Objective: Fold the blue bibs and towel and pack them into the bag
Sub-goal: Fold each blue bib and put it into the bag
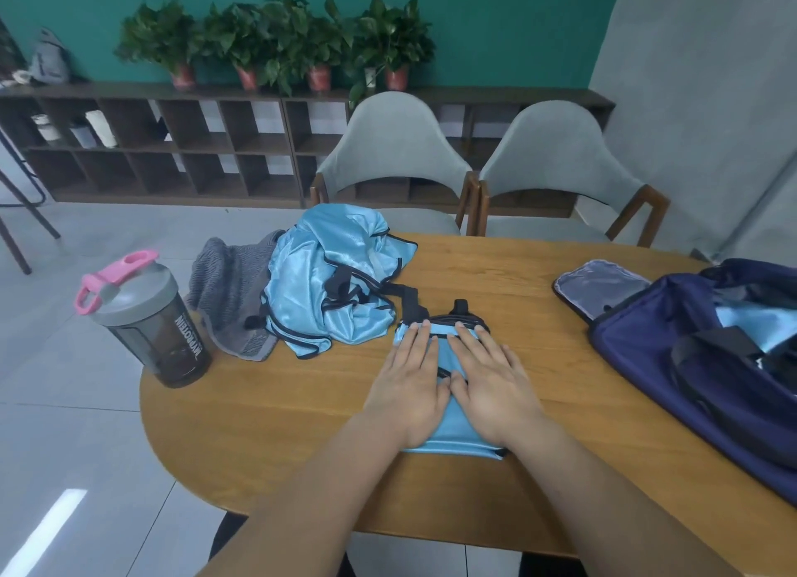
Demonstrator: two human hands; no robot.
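pressing the folded blue bib (456,435) flat on the near counter (280,404), our left hand (409,389) and right hand (489,386) lie straight-fingered, grip clamped on nothing. carried to the bag (638,361) at right, the slick folds could spring apart if we pinch one layer only.

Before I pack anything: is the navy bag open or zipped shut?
Open: the lid flap of the navy bag lies turned back on the table, and light blue fabric shows inside.
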